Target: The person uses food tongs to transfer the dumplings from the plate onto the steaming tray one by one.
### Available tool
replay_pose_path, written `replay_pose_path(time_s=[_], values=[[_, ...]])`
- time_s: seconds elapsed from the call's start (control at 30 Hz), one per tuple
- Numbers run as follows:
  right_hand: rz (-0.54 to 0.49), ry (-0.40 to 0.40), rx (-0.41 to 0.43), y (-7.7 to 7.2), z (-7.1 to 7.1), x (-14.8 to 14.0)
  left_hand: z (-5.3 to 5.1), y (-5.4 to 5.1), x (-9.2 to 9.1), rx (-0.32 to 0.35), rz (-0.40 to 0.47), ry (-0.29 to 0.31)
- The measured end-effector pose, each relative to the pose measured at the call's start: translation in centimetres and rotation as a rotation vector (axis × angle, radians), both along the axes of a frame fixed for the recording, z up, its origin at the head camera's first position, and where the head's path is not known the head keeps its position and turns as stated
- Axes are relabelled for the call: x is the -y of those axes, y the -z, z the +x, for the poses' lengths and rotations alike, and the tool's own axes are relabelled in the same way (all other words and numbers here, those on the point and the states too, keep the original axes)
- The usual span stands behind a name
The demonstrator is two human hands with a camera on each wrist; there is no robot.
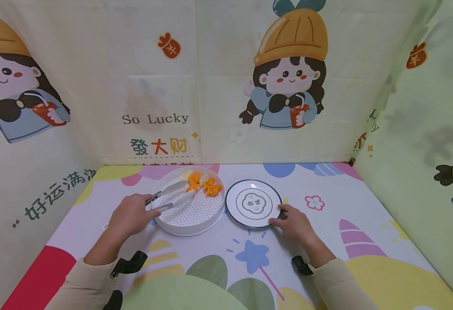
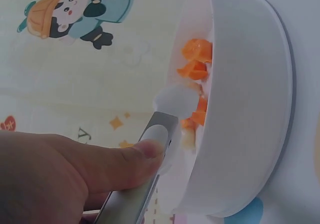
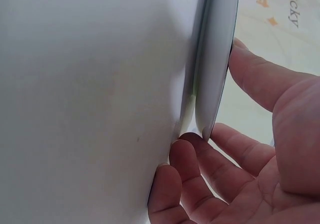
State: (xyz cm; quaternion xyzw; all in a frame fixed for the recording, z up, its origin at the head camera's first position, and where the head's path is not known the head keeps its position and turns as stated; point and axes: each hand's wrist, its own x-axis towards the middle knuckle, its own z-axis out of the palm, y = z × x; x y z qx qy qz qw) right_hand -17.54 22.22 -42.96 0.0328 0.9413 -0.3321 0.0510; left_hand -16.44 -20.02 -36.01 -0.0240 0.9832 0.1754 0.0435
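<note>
My left hand (image 1: 131, 217) grips a pair of tongs (image 1: 168, 206) with metal handles and pale, whitish tips. Its thumb presses on the handle in the left wrist view. The tongs' arms stand apart, reaching over a round white steamer basket (image 1: 172, 221) with a perforated base. Orange carrot pieces (image 1: 212, 187) and a few pale pieces (image 2: 188, 138) lie along its far side. To the right is a white plate (image 1: 235, 206) with a dark blue rim and a printed centre. My right hand (image 1: 297, 224) holds its right edge, thumb at the rim and fingers beneath.
A table covered with a colourful patterned cloth (image 1: 303, 258) bears the basket and plate, which are close side by side. Printed cloth walls (image 1: 218, 86) stand behind the table and on both sides. Black straps or mounts (image 1: 131, 263) sit at the wrists.
</note>
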Motion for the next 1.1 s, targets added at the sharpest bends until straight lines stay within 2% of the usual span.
replay_pose_path(time_s=[0.4,0.7,1.1], values=[[0.004,0.003,-0.005,0.03,0.03,0.06,0.03,0.06,0.18,-0.044,0.014,0.031],[0.007,0.006,-0.002,0.18,-0.06,-0.03,-0.13,0.05,0.31,-0.029,0.052,0.013],[0.004,0.008,-0.005,0.13,-0.08,0.02,-0.44,0.01,-0.17,-0.05,0.068,0.012]])
